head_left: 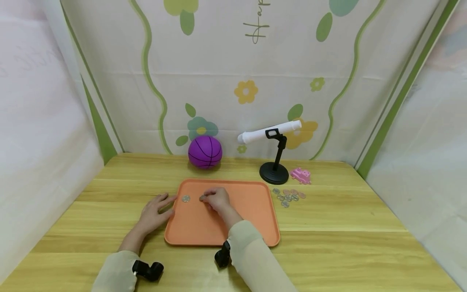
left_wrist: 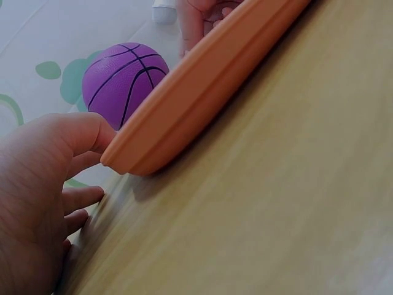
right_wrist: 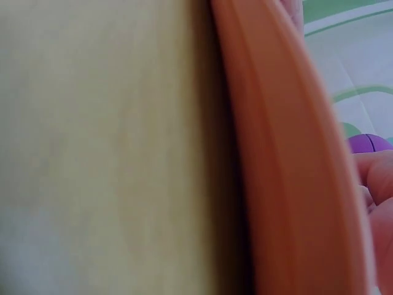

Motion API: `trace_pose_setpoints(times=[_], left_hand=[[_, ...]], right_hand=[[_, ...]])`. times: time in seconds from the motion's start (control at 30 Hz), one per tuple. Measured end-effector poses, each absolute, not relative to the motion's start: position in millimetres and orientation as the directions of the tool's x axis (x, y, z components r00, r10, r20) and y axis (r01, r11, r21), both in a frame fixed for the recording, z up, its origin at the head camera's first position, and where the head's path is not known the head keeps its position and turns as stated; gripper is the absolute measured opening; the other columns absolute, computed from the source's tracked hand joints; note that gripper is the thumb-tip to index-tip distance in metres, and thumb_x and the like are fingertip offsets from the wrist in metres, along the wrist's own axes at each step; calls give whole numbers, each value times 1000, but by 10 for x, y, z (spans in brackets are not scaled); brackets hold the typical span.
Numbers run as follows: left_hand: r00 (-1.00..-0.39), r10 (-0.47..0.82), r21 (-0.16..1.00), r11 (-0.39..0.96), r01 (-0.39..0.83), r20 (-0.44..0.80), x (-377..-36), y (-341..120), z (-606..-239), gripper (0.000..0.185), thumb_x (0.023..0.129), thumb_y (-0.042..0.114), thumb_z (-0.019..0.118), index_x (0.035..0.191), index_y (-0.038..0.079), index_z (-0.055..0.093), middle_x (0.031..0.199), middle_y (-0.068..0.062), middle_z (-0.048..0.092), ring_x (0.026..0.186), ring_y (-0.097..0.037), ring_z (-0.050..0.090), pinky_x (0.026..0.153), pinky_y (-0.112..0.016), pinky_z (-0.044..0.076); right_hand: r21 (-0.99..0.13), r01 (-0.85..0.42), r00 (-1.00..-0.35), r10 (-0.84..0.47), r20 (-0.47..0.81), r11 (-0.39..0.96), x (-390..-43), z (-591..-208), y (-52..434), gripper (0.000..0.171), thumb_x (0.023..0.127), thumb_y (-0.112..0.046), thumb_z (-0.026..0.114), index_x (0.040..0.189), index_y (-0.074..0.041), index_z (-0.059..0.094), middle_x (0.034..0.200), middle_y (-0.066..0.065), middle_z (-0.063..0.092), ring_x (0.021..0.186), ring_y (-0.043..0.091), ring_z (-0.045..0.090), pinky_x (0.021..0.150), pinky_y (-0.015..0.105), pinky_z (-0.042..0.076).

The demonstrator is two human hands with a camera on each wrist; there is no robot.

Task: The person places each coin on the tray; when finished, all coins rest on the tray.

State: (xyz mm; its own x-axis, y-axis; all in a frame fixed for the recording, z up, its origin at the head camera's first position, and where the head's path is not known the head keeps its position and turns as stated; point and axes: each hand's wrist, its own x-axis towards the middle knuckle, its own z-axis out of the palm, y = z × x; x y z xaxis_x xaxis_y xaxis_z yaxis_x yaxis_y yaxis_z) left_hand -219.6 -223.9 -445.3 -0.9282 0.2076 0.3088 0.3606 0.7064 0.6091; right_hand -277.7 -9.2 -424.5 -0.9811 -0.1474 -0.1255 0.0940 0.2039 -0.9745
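An orange tray (head_left: 251,227) lies on the wooden table (head_left: 328,243). My left hand (head_left: 164,202) rests flat on the table, its straight fingers touching the tray's left rim (left_wrist: 202,92). My right hand (head_left: 208,198) sits inside the tray near its far edge, fingers curled, pinching a coin (head_left: 202,198) at the tray floor. A second coin (head_left: 186,198) lies alone on the tray just left of it. In the left wrist view my left hand (left_wrist: 73,166) lies against the tray's corner. The right wrist view is blurred, showing the tray rim (right_wrist: 288,153) and part of my right hand (right_wrist: 381,203).
Several loose coins (head_left: 288,196) lie on the table right of the tray. Behind them stand a pink toy (head_left: 301,175) and a black stand (head_left: 274,172) holding a white tube (head_left: 270,131). A purple ball (head_left: 205,151) sits at the back wall.
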Motion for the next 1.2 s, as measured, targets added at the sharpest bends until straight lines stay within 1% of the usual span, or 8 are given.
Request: trace_pose_setpoints(times=[0.13, 0.3, 0.43, 0.53, 0.63, 0.8, 1.03, 1.2], left_hand=[[-929, 210, 611, 705, 360, 305, -2191, -2234, -4443, 46, 82, 23, 55, 123, 2, 48, 127, -28, 34, 117, -47, 21, 90, -60, 11], [-920, 203, 610, 697, 377, 336, -2186, -2229, -4458, 44, 82, 23, 56, 122, 4, 50, 126, -28, 35, 117, -47, 22, 90, -61, 12], [-917, 202, 612, 692, 383, 345, -2181, -2231, -4460, 44, 82, 21, 56, 121, 3, 51, 125, -29, 36, 116, -48, 22, 89, -61, 12], [-925, 206, 615, 698, 367, 319, -2186, -2236, -4444, 44, 82, 21, 55, 122, 1, 49, 126, -30, 34, 117, -48, 21, 90, -61, 11], [-926, 208, 611, 703, 365, 314, -2197, -2237, -4446, 44, 82, 20, 55, 122, 2, 49, 126, -29, 34, 117, -47, 21, 90, -60, 11], [-920, 213, 604, 701, 378, 329, -2204, -2229, -4457, 44, 82, 20, 56, 121, 1, 50, 125, -30, 35, 116, -48, 22, 89, -61, 12], [-927, 203, 610, 705, 362, 316, -2183, -2225, -4422, 44, 82, 19, 55, 122, 2, 49, 126, -30, 34, 116, -47, 22, 90, -60, 11], [-929, 200, 606, 712, 356, 311, -2192, -2227, -4415, 44, 82, 19, 56, 122, 3, 50, 126, -29, 35, 117, -47, 22, 90, -60, 12]], right_hand=[[-976, 87, -982, -150, -118, 201, -2772, -4248, -91, 14, 73, -1, 66, 87, 0, 66, 74, 6, 62, 42, 12, 45, 39, 23, 38], [-985, 98, -972, -197, -126, 144, -2784, -4256, -57, 23, 77, 0, 61, 100, 5, 62, 76, 12, 63, 44, 11, 45, 40, 20, 36], [-985, 143, -949, -268, -164, 93, -2774, -4217, 6, 32, 78, -5, 61, 109, 1, 59, 75, 10, 64, 44, 10, 41, 42, 21, 34], [-985, 158, -936, -306, -173, 72, -2765, -4150, 52, 36, 77, -7, 62, 112, -1, 58, 76, 12, 64, 45, 11, 41, 43, 22, 34], [-987, 151, -930, -328, -162, 60, -2758, -4062, 101, 37, 78, -9, 62, 113, -1, 57, 79, 12, 64, 46, 11, 44, 45, 22, 36], [-990, 136, -938, -316, -141, 37, -2746, -3923, 219, 34, 81, -10, 59, 114, 0, 56, 82, 7, 64, 53, 11, 47, 51, 22, 39], [-995, 94, -949, -299, -98, 30, -2710, -3753, 465, 35, 81, -13, 59, 114, -1, 56, 91, 13, 62, 56, 11, 48, 55, 25, 43], [-999, 31, -966, -255, -39, 35, -2711, -3670, 711, 31, 81, -12, 60, 111, -3, 60, 84, 9, 63, 55, 12, 49, 53, 23, 43]])
